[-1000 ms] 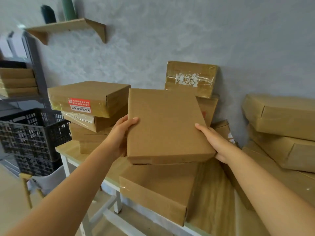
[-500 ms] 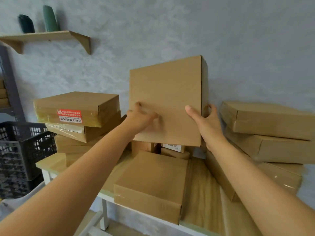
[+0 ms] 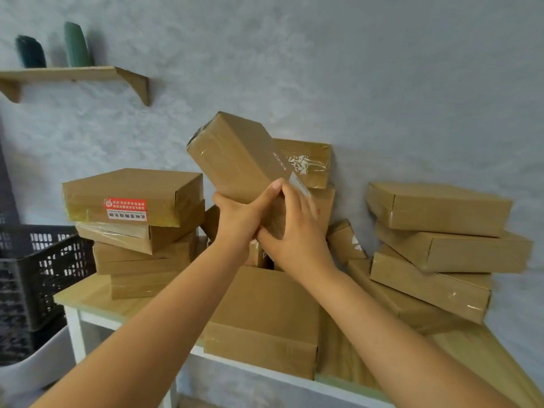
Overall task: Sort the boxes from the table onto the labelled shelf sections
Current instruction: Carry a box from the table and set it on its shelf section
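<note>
On the wooden table (image 3: 485, 357) against the grey wall, stacks of taped cardboard boxes rise at the left (image 3: 138, 231) and the right (image 3: 441, 251), with one flat box (image 3: 265, 319) lying at the front edge. Above it a person holds a tilted brown box (image 3: 235, 160) in the air. The left hand (image 3: 235, 223) and right hand (image 3: 294, 228) both grip its lower end, fingers curled round it.
</note>
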The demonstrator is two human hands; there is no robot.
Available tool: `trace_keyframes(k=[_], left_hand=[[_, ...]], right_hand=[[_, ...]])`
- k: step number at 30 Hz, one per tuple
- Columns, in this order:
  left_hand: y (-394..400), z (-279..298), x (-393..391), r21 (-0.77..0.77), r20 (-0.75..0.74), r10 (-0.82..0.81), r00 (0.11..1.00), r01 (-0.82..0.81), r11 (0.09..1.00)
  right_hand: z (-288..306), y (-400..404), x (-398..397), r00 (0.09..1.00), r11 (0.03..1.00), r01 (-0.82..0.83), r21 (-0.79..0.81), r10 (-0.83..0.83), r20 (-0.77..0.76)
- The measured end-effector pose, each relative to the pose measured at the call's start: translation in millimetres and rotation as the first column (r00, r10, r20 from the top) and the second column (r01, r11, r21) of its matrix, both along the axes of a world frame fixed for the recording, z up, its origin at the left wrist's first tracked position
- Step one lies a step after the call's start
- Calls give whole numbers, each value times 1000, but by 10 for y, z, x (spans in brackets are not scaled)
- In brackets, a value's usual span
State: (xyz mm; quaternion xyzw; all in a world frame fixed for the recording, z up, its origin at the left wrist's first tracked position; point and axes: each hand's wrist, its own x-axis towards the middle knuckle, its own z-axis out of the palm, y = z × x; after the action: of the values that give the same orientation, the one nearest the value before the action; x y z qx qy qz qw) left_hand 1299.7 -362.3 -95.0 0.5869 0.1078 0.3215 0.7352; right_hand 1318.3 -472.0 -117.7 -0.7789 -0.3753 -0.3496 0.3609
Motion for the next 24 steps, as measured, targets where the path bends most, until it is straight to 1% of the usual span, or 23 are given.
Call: trace_keyframes(k=[2, 3, 5, 6, 8, 9, 10, 11, 12, 13, 15, 16, 17, 19, 20, 22, 24], left_hand=[[93, -20, -42, -70, -8, -4, 1000, 4, 998], [156, -31, -64, -93, -13, 5, 1000, -6, 996], [295, -50, -119, -115, -27, 8, 1000, -11, 993], [372, -54, -158, -111, -38, 9, 999, -13, 994], [547, -56, -241, -134, -56, -25, 998, 18, 991], [639, -57, -274, -156, -66, -58, 996, 47, 987], [729, -61, -310, -171, -71, -83, 994, 70, 983], [806, -65, -343, -170, -60, -92, 994, 81, 982], [858, -64, -383, -154, -47, -86, 995, 78, 985], [897, -65, -419, -140, -32, -82, 996, 77, 987], [947, -76, -462, -125, -11, -111, 994, 109, 986], [959, -79, -490, -118, -5, -134, 991, 133, 984], [975, -81, -509, -111, -4, -155, 988, 154, 982], [1026, -77, -552, -108, -15, -205, 979, 202, 973], [1058, -69, -586, -109, -21, -231, 973, 228, 968], [1153, -60, -638, -100, -14, -276, 961, 273, 957], [1228, -66, -685, -70, -37, -305, 951, 302, 951]], right_hand=[[3, 17, -60, 995, 996, -86, -38, 84, -49], [9, 26, -78, 984, 988, -147, -38, 143, -106], [16, 34, -75, 937, 964, -268, 5, 261, -232], [12, 30, -52, 925, 958, -286, 15, 280, -258], [-19, 11, 55, 947, 978, -209, 4, 203, -250], [-34, -16, 132, 956, 991, -132, 5, 128, -263], [-43, -47, 205, 954, 999, -47, 13, 49, -297], [-57, -85, 279, 932, 999, 42, 23, -31, -360], [-61, -120, 326, 893, 993, 110, 52, -76, -443], [-61, -139, 359, 837, 982, 147, 118, -60, -544], [-40, -141, 389, 696, 926, 165, 340, 135, -705], [-17, -137, 392, 618, 886, 169, 433, 247, -747], [2, -143, 419, 544, 857, 167, 488, 334, -770], [18, -175, 503, 435, 845, 117, 522, 429, -792], [33, -204, 523, 401, 860, 77, 505, 437, -805], [74, -272, 551, 376, 902, -10, 431, 403, -834], [118, -329, 559, 363, 905, -116, 410, 423, -830]])
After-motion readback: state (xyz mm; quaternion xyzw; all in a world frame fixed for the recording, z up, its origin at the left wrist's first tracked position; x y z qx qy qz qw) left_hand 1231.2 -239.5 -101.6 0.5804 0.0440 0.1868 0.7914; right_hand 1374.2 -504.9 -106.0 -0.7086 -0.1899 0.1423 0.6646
